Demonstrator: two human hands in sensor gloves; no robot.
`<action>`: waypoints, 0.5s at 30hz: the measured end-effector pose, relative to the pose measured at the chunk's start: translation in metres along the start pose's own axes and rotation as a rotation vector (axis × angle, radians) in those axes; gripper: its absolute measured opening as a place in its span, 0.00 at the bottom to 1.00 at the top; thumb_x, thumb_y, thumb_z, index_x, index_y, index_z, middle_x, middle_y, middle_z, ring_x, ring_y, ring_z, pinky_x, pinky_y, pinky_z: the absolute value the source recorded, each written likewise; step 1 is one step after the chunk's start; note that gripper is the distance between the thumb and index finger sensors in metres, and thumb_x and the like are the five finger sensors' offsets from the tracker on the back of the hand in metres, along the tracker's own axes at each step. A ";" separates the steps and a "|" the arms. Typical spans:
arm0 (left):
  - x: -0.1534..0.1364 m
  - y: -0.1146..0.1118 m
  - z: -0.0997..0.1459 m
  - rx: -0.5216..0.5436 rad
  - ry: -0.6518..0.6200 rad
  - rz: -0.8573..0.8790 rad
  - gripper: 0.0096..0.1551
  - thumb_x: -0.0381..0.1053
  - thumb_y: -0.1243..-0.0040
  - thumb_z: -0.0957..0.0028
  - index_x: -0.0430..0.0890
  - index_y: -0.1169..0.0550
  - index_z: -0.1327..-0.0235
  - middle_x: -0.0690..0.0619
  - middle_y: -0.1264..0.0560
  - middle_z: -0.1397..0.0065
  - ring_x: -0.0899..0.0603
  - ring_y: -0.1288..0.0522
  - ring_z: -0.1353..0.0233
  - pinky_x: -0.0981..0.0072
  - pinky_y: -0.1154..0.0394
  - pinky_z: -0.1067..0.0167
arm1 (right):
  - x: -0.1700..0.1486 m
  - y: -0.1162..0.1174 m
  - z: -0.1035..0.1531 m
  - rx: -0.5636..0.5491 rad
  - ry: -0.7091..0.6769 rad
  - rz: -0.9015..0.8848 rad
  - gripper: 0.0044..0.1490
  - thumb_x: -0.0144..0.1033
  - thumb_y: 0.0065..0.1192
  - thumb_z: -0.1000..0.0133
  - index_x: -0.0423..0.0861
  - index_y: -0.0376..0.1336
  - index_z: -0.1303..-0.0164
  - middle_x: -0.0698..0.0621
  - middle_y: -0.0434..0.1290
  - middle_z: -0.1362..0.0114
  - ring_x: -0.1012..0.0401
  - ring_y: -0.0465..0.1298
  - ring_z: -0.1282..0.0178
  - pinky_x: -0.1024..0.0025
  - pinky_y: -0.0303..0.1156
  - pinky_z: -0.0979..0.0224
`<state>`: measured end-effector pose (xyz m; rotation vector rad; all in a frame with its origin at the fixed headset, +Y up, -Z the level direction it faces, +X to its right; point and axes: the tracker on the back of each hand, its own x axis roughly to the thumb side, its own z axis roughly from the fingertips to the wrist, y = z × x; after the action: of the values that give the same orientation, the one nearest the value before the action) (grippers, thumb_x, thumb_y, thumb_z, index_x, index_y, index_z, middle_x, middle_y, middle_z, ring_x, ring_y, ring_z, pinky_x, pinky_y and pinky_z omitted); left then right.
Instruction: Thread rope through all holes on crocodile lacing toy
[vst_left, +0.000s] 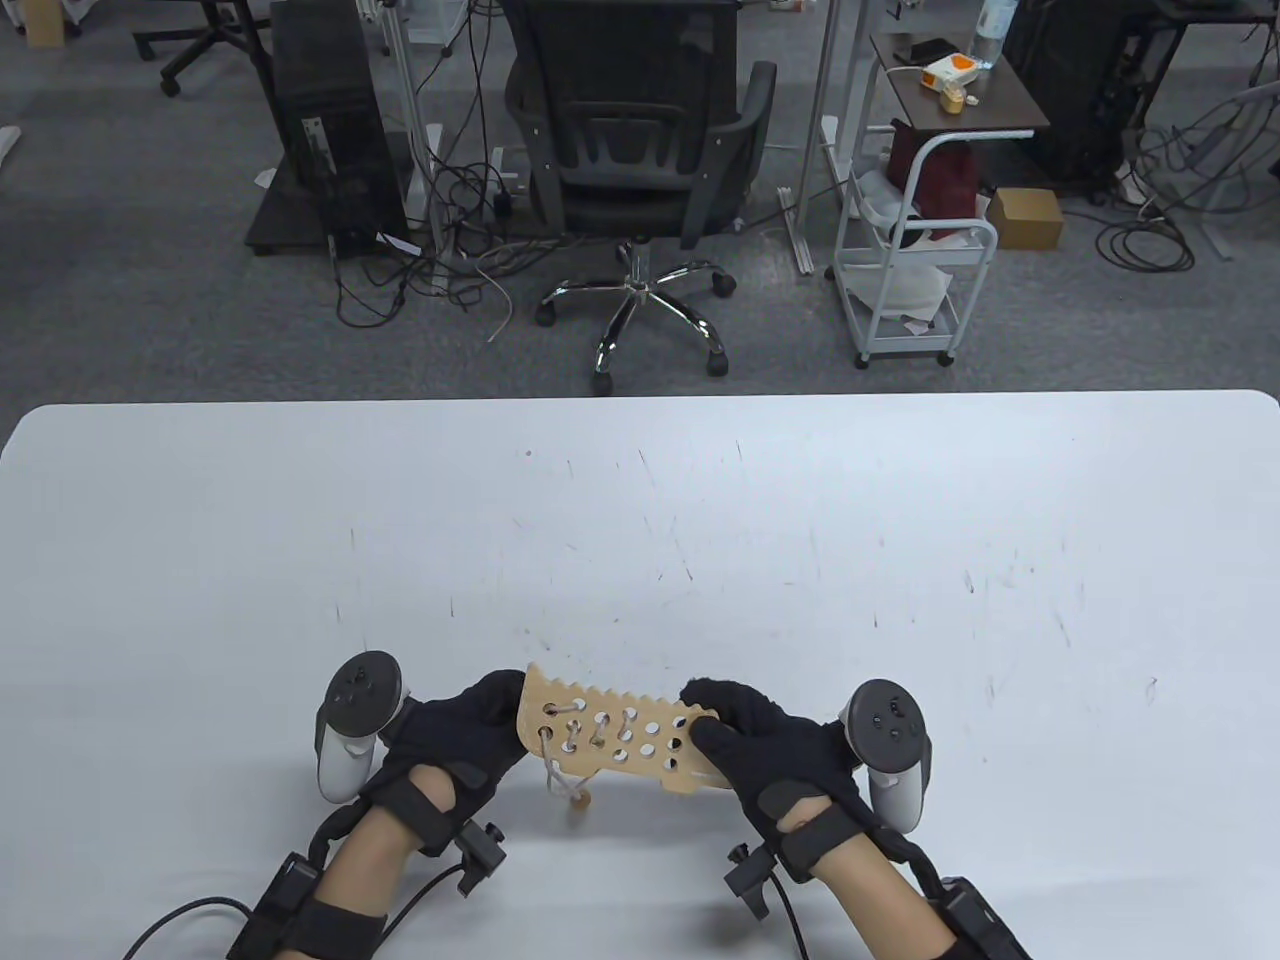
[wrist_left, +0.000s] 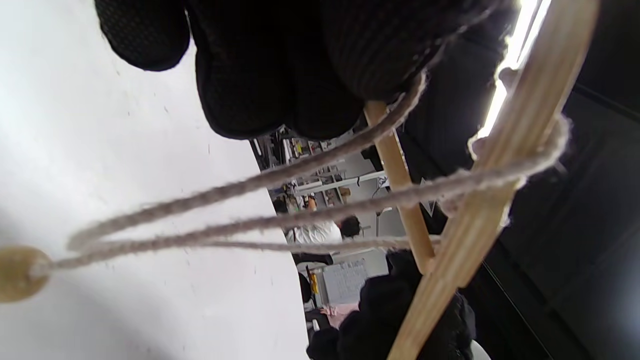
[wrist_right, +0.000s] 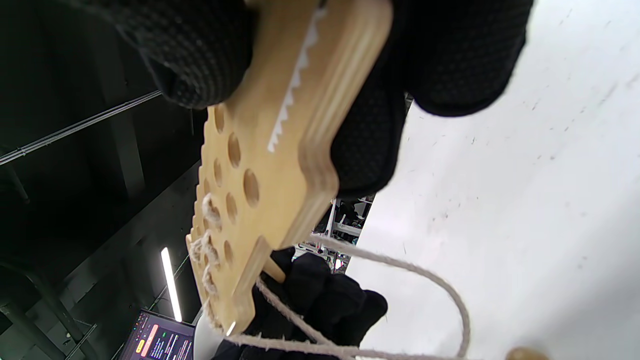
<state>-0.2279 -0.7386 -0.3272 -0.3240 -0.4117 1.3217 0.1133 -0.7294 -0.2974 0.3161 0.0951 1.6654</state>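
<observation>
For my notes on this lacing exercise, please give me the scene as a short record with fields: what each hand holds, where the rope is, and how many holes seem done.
left hand: grips the left end of the wooden board
right hand: grips the right end of the board
board: held above the white table
rope: laced through holes near the left end; a loop hangs below
bead: at the end of the rope
holes: those on the right side are empty
</observation>
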 end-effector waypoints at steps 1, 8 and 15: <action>-0.001 -0.002 -0.001 -0.015 0.003 0.019 0.23 0.47 0.33 0.56 0.56 0.21 0.45 0.54 0.16 0.42 0.42 0.18 0.40 0.41 0.29 0.33 | 0.000 0.001 0.000 0.002 -0.002 -0.003 0.29 0.40 0.67 0.49 0.46 0.67 0.37 0.47 0.81 0.46 0.54 0.86 0.55 0.54 0.77 0.46; -0.002 -0.004 -0.002 -0.014 0.016 -0.028 0.23 0.47 0.31 0.57 0.56 0.18 0.46 0.55 0.15 0.42 0.42 0.18 0.38 0.42 0.29 0.32 | 0.000 0.003 0.001 0.014 -0.016 -0.017 0.29 0.40 0.67 0.49 0.46 0.67 0.37 0.48 0.81 0.46 0.54 0.87 0.55 0.54 0.77 0.46; 0.006 -0.007 0.000 -0.007 -0.016 -0.182 0.22 0.47 0.29 0.57 0.59 0.15 0.48 0.55 0.16 0.40 0.42 0.19 0.36 0.42 0.30 0.31 | 0.000 0.006 0.002 0.043 -0.022 -0.016 0.29 0.40 0.66 0.49 0.46 0.67 0.37 0.48 0.81 0.46 0.54 0.86 0.55 0.54 0.76 0.46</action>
<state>-0.2201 -0.7342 -0.3235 -0.2754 -0.4493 1.1462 0.1079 -0.7299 -0.2941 0.3656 0.1170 1.6452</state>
